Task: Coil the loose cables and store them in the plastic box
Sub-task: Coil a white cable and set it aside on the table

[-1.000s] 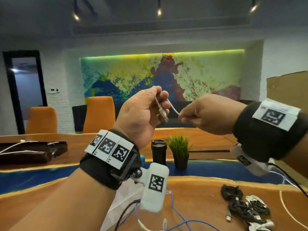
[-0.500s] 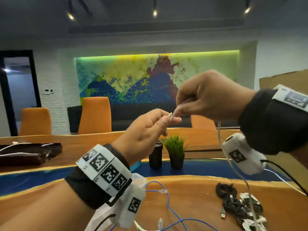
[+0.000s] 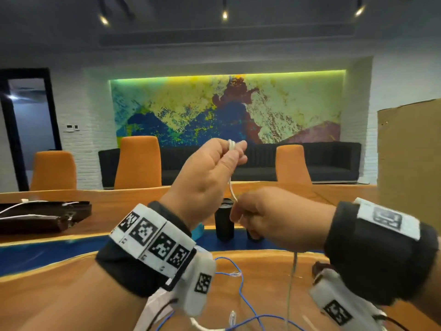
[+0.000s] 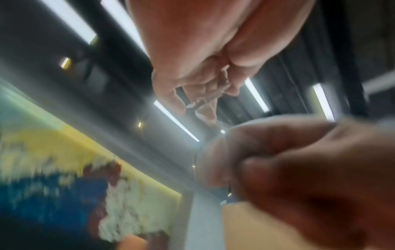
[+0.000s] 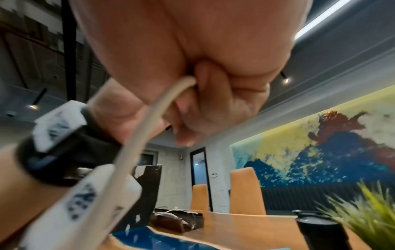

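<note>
Up in front of me, my left hand pinches a small loop of the thin white cable between thumb and fingertips. The cable drops to my right hand, which grips it in a fist just below. From that fist the slack hangs to the wooden table. The left wrist view shows the left hand pinching the cable, with the blurred right fist close by. The right wrist view shows the cable leaving my closed right hand. Pale translucent plastic shows under my left wrist.
A loose blue cable lies on the table below my hands. A black tumbler stands behind them, beside a green plant. A dark tray with white cables sits far left, and a cardboard box stands at right.
My left hand has risen with the cable end. My right hand has dropped from above it to below it, sliding down the cable. The camera view has tilted down a little.
</note>
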